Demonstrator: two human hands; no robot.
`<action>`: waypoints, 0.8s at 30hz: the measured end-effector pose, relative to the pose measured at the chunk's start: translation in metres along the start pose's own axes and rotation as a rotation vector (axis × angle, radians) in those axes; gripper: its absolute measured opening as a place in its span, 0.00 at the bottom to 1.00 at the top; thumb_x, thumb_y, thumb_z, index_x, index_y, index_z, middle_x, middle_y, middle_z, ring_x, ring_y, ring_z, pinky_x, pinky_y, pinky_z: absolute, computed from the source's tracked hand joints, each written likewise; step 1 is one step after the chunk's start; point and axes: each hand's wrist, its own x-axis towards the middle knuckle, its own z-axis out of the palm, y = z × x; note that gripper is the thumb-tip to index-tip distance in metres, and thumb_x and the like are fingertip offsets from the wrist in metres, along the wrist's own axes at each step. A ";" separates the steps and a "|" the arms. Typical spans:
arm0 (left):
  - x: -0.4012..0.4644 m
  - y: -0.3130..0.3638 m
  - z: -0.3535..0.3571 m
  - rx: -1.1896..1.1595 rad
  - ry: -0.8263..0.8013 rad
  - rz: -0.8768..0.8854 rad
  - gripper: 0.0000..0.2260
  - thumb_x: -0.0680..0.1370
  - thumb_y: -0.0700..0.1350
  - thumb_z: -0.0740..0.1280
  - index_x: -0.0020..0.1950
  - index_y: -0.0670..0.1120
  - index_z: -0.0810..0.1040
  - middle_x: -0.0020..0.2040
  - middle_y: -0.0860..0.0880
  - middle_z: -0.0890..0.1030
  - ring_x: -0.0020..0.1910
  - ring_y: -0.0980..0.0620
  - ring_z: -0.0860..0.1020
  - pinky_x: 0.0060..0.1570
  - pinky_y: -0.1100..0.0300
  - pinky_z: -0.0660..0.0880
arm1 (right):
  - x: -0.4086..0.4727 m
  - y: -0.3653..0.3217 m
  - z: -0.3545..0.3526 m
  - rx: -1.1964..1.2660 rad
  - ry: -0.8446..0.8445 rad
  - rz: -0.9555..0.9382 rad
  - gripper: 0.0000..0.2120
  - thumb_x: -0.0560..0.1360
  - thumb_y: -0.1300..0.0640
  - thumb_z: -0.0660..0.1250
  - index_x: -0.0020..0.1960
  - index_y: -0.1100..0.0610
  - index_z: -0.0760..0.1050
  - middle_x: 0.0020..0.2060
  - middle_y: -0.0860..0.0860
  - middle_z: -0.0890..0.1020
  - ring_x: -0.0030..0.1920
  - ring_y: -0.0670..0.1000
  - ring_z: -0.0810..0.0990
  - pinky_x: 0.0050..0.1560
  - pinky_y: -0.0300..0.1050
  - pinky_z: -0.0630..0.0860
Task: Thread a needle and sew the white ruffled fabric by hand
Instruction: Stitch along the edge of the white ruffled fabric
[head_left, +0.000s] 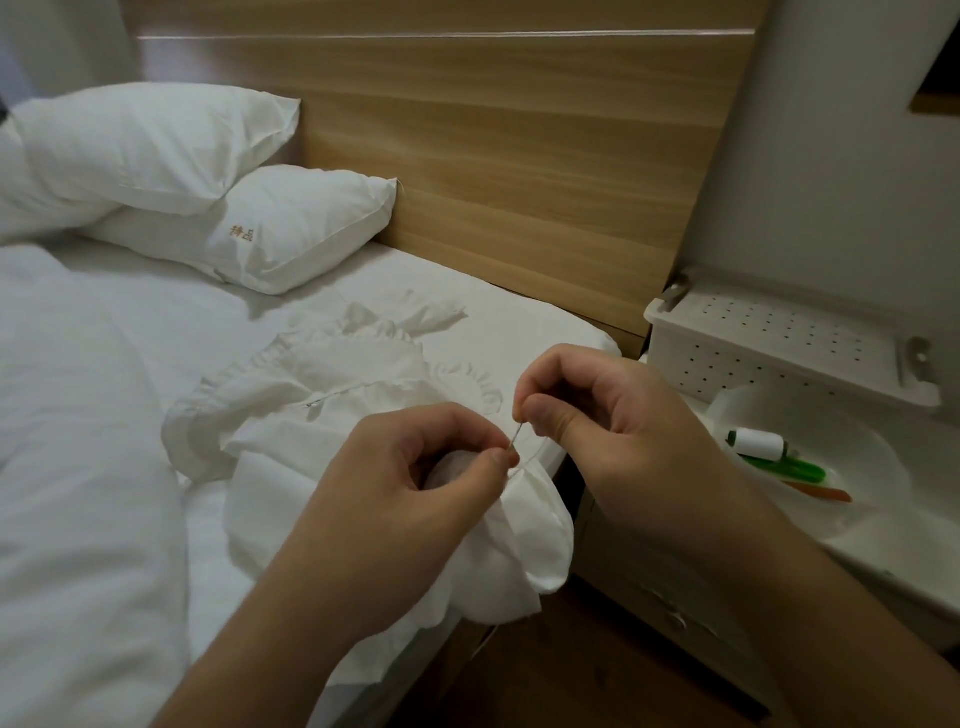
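My left hand (415, 467) and right hand (597, 415) both pinch one needle (516, 435) between curled fingertips, just above the white ruffled fabric (332, 395) bunched at the bed (156, 322) edge. I count two pillows (249, 218) and one thread spool (758, 443) in a bowl (852, 447).

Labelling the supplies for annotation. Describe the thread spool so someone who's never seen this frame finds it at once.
Start at the wooden headboard and go right, past the edge of the bed, to the white bedside stand. On it, in front of a white perforated box, sits a round white bowl. The thread spool lies at its left side: a small white cylinder, unlike the flat green tool and orange tool beside it.
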 end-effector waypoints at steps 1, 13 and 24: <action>0.000 0.000 -0.001 -0.016 -0.018 0.003 0.08 0.79 0.42 0.73 0.45 0.54 0.89 0.44 0.55 0.88 0.48 0.55 0.86 0.47 0.65 0.80 | 0.000 0.000 -0.001 0.023 0.001 0.007 0.08 0.81 0.64 0.67 0.49 0.53 0.81 0.41 0.43 0.83 0.48 0.45 0.82 0.47 0.34 0.79; 0.000 -0.004 -0.002 -0.191 -0.003 0.032 0.05 0.77 0.48 0.72 0.47 0.52 0.88 0.44 0.49 0.87 0.47 0.52 0.85 0.47 0.59 0.78 | -0.001 0.002 -0.003 0.208 -0.109 0.086 0.08 0.81 0.64 0.67 0.48 0.55 0.83 0.39 0.47 0.84 0.43 0.45 0.82 0.44 0.36 0.78; 0.001 -0.008 0.002 -0.061 0.163 0.059 0.05 0.78 0.44 0.75 0.48 0.54 0.89 0.44 0.57 0.88 0.48 0.56 0.87 0.48 0.64 0.81 | -0.002 0.002 -0.013 0.105 -0.112 0.121 0.07 0.79 0.60 0.71 0.49 0.50 0.87 0.44 0.47 0.87 0.49 0.50 0.86 0.52 0.50 0.85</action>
